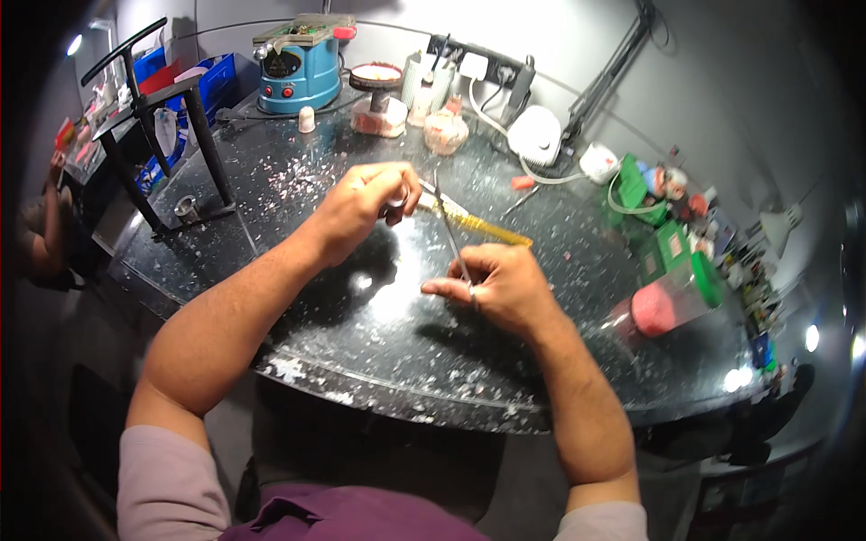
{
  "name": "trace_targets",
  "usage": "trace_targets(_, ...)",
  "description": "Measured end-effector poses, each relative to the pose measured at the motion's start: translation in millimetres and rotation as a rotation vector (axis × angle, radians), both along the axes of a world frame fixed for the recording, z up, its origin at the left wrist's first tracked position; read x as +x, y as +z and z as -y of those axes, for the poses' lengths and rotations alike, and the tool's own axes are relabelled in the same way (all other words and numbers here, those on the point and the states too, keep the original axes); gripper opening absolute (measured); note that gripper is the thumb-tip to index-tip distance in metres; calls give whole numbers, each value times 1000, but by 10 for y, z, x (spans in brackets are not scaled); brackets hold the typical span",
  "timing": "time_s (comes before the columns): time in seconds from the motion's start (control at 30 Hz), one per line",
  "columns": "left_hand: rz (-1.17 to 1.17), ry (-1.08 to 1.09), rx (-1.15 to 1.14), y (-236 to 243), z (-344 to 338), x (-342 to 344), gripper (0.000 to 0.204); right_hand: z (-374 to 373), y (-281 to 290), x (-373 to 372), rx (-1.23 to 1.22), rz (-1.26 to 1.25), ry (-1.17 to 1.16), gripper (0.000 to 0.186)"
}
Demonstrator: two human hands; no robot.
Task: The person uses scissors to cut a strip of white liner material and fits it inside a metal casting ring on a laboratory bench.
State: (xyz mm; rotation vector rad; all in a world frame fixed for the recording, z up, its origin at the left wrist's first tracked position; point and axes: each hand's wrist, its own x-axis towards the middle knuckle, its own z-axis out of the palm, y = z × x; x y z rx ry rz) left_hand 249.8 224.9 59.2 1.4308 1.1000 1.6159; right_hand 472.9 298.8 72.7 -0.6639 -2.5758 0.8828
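My left hand is above the dark speckled worktop, its fingers curled closed. A small dark rounded thing shows at its fingertips, too little of it to name. Lower and to the right, my right hand grips a long thin metal hand tool between thumb and fingers. The tool slants up and left, its tip ending close to the left hand but apart from it. Behind the tool lies a narrow yellow and white strip, running from near my left fingers to beyond my right hand.
A blue machine stands at the back left, beside a black metal frame. Bottles and a round glass jar line the back. A clear container with pink contents lies at right, near green boxes. Another person is far left.
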Motion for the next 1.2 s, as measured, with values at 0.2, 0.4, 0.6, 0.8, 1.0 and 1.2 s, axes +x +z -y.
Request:
trace_targets(0.2,170,-133,-125,-46,16,-56,34,36,-34,-35,-33,-29,4,44)
trace_targets(0.4,400,-259,-136,-45,9,9,40,-29,-105,-17,-8,-81,-9,42)
trace_targets(0.6,222,-70,109,-205,-64,-48,17,3,-59,-43,-74,-17,-46,42)
trace_targets(0.8,331,-40,-94,5,-11,56,21,-8,-34,-6,-69,4,-48,44)
trace_targets(1.0,291,19,-232,47,12,115,32,-6,-14,-14,-53,15,-66,47)
trace_targets(1.2,258,-2,-275,65,46,96,34,-7,67,8,-126,82,-118,57)
